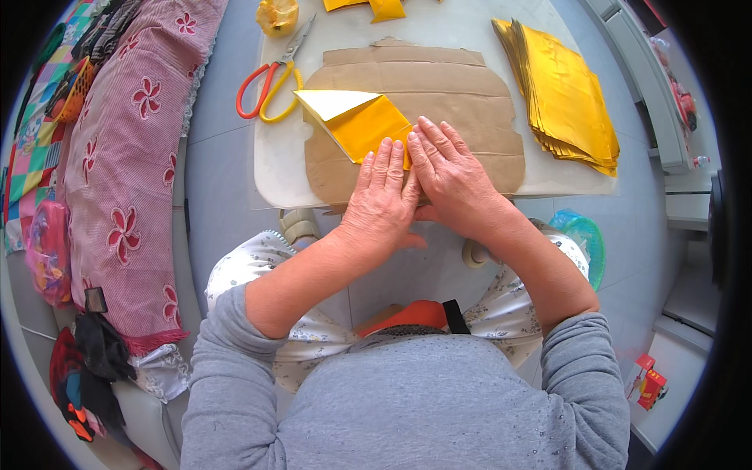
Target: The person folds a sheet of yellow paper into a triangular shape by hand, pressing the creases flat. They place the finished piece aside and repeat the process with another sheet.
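A sheet of gold paper (370, 126), folded with a pointed white flap (335, 104) at its upper left, lies on a piece of brown cardboard (470, 117). My left hand (382, 197) rests flat with its fingertips on the paper's lower edge. Beside it, my right hand (449, 170) lays its fingers on the paper's right corner and the cardboard. The two hands touch near the thumbs, and neither grips anything. Part of the paper's near edge is hidden under the fingers.
Scissors (273, 88) with red and yellow handles lie left of the cardboard, below a bitten fruit (277, 16). A stack of gold paper (564, 100) sits on the right of the white table (276, 170). Folded gold pieces (385, 7) are at the far edge. A green basket (590, 244) stands below.
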A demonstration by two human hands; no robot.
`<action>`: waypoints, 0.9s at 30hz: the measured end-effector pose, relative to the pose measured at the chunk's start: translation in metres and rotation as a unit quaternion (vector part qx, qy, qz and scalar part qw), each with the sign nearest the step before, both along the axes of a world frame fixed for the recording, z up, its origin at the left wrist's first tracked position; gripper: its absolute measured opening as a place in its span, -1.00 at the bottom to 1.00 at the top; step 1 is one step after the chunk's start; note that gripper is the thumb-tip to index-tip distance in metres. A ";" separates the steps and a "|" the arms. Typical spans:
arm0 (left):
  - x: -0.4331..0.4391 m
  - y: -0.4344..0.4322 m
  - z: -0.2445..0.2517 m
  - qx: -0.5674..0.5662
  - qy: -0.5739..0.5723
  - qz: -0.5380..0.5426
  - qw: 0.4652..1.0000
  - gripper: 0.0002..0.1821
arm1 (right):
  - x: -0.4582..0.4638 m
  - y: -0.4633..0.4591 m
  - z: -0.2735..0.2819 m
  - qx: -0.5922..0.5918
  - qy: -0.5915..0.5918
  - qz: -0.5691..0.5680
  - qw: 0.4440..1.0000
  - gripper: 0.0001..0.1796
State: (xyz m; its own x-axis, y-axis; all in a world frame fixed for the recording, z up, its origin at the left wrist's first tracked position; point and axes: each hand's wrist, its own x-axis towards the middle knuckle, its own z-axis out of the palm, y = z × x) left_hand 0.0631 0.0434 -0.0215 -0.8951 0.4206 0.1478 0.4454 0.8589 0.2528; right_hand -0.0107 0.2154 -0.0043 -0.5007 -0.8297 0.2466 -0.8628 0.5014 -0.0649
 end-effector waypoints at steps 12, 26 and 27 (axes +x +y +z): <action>-0.002 0.010 0.010 -0.089 -0.073 0.018 0.993 0.05 | 0.001 -0.001 -0.006 0.028 0.015 -0.009 0.999 0.14; 0.012 -0.011 0.007 -0.081 -0.002 0.052 0.995 0.23 | 0.006 0.000 0.007 0.059 -0.056 -0.019 0.996 0.16; 0.013 -0.013 0.009 -0.105 -0.008 0.065 0.992 0.25 | 0.006 -0.001 0.007 0.050 -0.060 -0.019 0.997 0.16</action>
